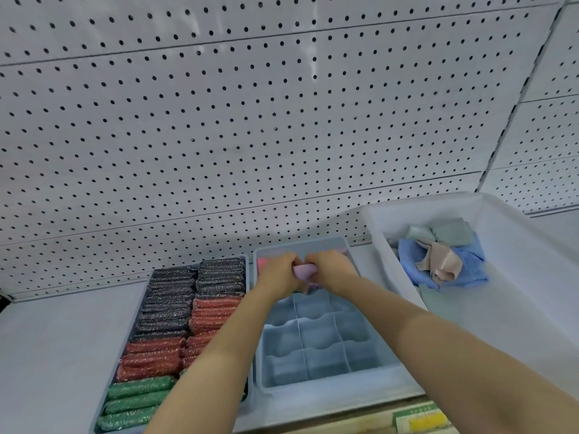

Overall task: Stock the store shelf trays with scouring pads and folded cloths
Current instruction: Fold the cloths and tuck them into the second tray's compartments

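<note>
Both hands meet over the far part of a blue divided tray (316, 385). My left hand (277, 272) and my right hand (332, 269) each pinch a small lilac cloth (304, 272) between them, above the tray's compartments. Something pink (262, 264) shows in a far-left compartment; the near compartments show nothing inside. To the left, a second tray (248, 277) is packed with rows of scouring pads (169, 311) in black, red and green. My left forearm hides part of its right side.
A large white bin (513, 277) stands at the right, holding a loose pile of blue, beige and grey cloths (445, 258). White pegboard (250, 120) backs the shelf. A green and yellow price label (423, 419) sits on the shelf's front edge.
</note>
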### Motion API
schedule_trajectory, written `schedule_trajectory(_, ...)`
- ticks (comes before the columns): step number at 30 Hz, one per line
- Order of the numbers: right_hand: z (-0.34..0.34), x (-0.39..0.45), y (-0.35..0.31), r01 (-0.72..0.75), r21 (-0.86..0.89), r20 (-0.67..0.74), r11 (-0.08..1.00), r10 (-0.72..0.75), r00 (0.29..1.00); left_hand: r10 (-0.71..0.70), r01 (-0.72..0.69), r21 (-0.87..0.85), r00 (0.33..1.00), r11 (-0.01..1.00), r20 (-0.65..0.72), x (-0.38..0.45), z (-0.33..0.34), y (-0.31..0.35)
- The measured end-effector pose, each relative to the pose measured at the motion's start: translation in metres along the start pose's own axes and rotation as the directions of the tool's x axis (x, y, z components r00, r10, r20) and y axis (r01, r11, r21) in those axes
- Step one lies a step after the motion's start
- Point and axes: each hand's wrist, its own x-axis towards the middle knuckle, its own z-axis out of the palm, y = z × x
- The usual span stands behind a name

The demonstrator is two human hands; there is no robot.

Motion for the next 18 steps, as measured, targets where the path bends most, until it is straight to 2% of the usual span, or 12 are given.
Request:
schedule_trajectory(4,0.007,0.006,-0.003,0.046,-0.068,0.044,0.997,-0.043,0.998,-0.075,0.070,-0.077,0.995,0.995,-0.061,-0.001,0.016,-0.002)
schedule_trajectory(6,0.007,0.007,-0.003,0.070,-0.081,0.084,0.994,-0.063,0.994,-0.077,0.077,0.004,0.991,0.997,-0.108,-0.001,0.020,-0.002)
schedule_trajectory(8,0.003,0.008,-0.003,0.045,-0.064,0.091,0.997,-0.039,0.995,-0.033,0.057,0.163,0.989,0.985,-0.142,0.000,0.020,-0.002)
schedule_trajectory(11,-0.002,0.007,-0.002,0.019,-0.135,0.070,0.991,-0.009,0.997,0.028,0.019,0.362,0.992,0.932,-0.123,0.003,0.015,0.000)
schedule_trajectory(15,0.016,0.006,0.000,0.082,-0.102,0.035,0.991,-0.079,0.996,0.055,-0.015,0.464,0.996,0.886,-0.071,0.006,0.018,0.003)
schedule_trajectory(18,0.012,0.001,-0.002,0.067,-0.059,0.038,0.996,-0.065,0.997,0.059,-0.029,0.477,0.997,0.878,-0.047,0.009,0.017,0.004)
